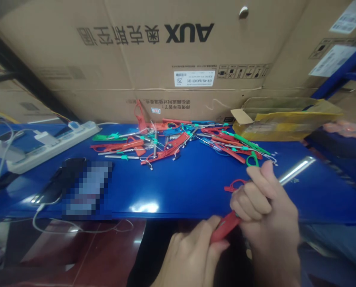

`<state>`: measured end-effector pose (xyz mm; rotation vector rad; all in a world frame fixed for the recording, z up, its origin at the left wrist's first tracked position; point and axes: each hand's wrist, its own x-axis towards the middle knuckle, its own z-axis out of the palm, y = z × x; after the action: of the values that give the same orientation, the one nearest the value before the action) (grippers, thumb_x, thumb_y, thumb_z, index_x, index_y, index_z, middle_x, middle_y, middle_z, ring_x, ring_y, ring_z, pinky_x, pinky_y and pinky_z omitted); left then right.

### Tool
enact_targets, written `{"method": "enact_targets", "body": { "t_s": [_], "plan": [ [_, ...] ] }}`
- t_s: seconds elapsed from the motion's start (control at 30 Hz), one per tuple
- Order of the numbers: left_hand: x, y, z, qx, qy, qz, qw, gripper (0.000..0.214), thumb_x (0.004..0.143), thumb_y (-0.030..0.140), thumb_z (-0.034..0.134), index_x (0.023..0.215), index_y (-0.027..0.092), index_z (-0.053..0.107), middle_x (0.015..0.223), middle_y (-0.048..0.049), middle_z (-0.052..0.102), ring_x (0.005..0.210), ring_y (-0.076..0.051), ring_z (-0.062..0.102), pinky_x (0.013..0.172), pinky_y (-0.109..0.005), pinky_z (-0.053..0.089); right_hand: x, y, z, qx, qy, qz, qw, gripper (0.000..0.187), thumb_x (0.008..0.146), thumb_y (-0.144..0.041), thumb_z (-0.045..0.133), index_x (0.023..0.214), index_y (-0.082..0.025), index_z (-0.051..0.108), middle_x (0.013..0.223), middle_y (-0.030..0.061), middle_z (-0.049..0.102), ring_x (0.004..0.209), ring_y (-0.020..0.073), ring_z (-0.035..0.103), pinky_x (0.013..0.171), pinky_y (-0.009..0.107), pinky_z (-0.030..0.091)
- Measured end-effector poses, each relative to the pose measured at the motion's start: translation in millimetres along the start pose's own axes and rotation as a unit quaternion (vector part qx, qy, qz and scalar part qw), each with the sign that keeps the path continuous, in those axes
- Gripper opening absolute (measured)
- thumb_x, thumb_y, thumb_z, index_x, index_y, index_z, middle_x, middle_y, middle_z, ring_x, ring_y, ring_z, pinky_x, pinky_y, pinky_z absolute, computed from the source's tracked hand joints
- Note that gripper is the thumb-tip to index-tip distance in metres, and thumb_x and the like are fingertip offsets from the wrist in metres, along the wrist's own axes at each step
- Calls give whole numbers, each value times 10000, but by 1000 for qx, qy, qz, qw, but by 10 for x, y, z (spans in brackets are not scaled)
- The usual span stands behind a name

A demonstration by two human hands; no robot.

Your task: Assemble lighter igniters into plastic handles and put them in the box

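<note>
My left hand is closed, pinching a red plastic handle-like piece just beyond the table's front edge. My right hand makes a fist around the other end of the same piece, so much of it is hidden. A red loop shows beside the right knuckles; whether it belongs to the held piece I cannot tell. Behind the right hand a shiny metal bar slants up to the right, its near end hidden. Farther back lies a heap of red, green and blue plastic pieces with thin metal rods and white-plugged wires.
On the blue table, a white power strip with chargers stands left. Near it lie a dark device and a pixelated phone with a white cable. An open yellow-taped carton sits back right, before large cardboard boxes.
</note>
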<state>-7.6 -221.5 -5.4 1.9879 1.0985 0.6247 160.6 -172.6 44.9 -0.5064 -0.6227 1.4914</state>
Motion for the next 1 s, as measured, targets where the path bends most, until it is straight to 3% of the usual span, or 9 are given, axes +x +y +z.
{"method": "enact_targets", "body": {
  "t_s": [0.1, 0.3, 0.43, 0.53, 0.6, 0.67, 0.73, 0.87, 1.0],
  "plan": [
    [7, 51, -20, -9, 11, -3, 1000, 379, 1044, 389, 418, 1366, 310, 602, 1130, -51, 755, 850, -240, 729, 742, -306, 570, -30, 28, -8, 13, 20, -14, 1000, 526, 1023, -433, 520, 593, -235, 292, 415, -133, 80, 325, 58, -42, 302, 226, 61],
    [26, 182, -77, -111, -23, -37, 993, 365, 1025, 395, 438, 1308, 295, 645, 765, -13, 717, 752, -189, 674, 764, -251, 549, -47, 19, -87, 13, -41, 8, 999, 562, 1023, -496, 494, 591, -234, 246, 379, -146, 37, 288, 38, -91, 264, 186, 22],
    [55, 205, -87, -132, -14, -54, 990, 376, 1006, 402, 456, 1306, 276, 646, 737, -15, 691, 738, -191, 653, 745, -254, 545, -21, 21, -56, 7, -35, 5, 999, 545, 1015, -510, 508, 592, -233, 303, 402, -141, 55, 305, 44, -54, 276, 182, 64],
    [99, 183, -50, -170, 20, -80, 982, 346, 993, 461, 490, 1212, 276, 685, 773, -28, 693, 723, -188, 642, 671, -246, 539, -9, 126, -11, -5, -19, -5, 1000, 450, 992, -514, 554, 649, -231, 482, 451, -127, 174, 322, 52, 82, 304, 167, 240],
    [159, 144, 2, -229, 46, -108, 966, 376, 991, 528, 497, 1113, 238, 702, 727, -30, 655, 612, -153, 584, 537, -214, 488, -15, 243, -37, -46, 6, -45, 998, 353, 925, -588, 621, 854, -244, 654, 566, -67, 452, 413, 80, 406, 476, 221, 498],
    [258, 83, 52, -323, 65, -134, 935, 472, 998, 599, 463, 1059, 183, 679, 639, -2, 575, 458, -93, 455, 406, -181, 363, -31, 365, -136, -121, 35, -115, 985, 491, 863, -669, 649, 1139, -264, 684, 985, 64, 698, 869, 196, 686, 830, 360, 595],
    [397, 6, 65, -444, 94, -145, 879, 554, 1000, 659, 413, 1071, 155, 630, 602, 37, 512, 362, -51, 346, 350, -164, 263, -58, 465, -284, -218, 57, -142, 964, 471, 932, -561, 629, 1325, -303, 608, 1362, 90, 629, 1242, 245, 606, 1084, 428, 480],
    [692, -157, -62, -634, 195, -91, 743, 478, 1027, 625, 377, 1124, 201, 574, 662, 78, 448, 334, -39, 288, 325, -173, 314, -109, 589, -519, -378, 32, -68, 923, 487, 981, -413, 608, 1450, -359, 487, 1492, 83, 540, 1262, 251, 598, 1074, 471, 490],
    [820, -284, -199, -675, 203, -55, 707, 399, 1018, 494, 498, 1249, 175, 568, 827, 29, 507, 532, -61, 480, 498, -190, 451, -92, 725, -544, -522, -20, -45, 851, 676, 868, -374, 760, 1478, -371, 470, 1455, 82, 545, 1165, 256, 640, 1017, 455, 544]
  ]
}}
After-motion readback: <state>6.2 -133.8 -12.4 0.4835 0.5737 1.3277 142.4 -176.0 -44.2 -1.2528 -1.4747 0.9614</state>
